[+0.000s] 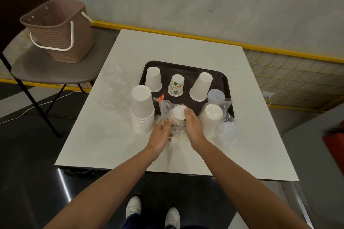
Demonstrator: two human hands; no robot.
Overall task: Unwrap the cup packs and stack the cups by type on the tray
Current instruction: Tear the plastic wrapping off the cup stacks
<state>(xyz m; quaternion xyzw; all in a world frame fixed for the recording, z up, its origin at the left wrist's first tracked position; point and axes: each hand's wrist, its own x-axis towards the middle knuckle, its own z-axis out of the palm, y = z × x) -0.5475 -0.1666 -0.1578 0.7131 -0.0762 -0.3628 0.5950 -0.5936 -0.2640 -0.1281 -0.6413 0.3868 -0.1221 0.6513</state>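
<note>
A dark tray on the white table carries a plain white cup stack, a patterned cup, a tilted white cup stack and a clear plastic cup. Just in front of the tray, both hands grip a pack of patterned cups inside a clear wrapper with an orange tie. My left hand holds the wrapper's left side. My right hand clasps the cups' right side. A wrapped white cup pack and wrapped clear cups lie to the right.
A tall stack of unwrapped white cups stands left of my hands. An empty crumpled wrapper lies at the table's left edge. A brown basket sits on a chair to the left. The wall is beyond the table.
</note>
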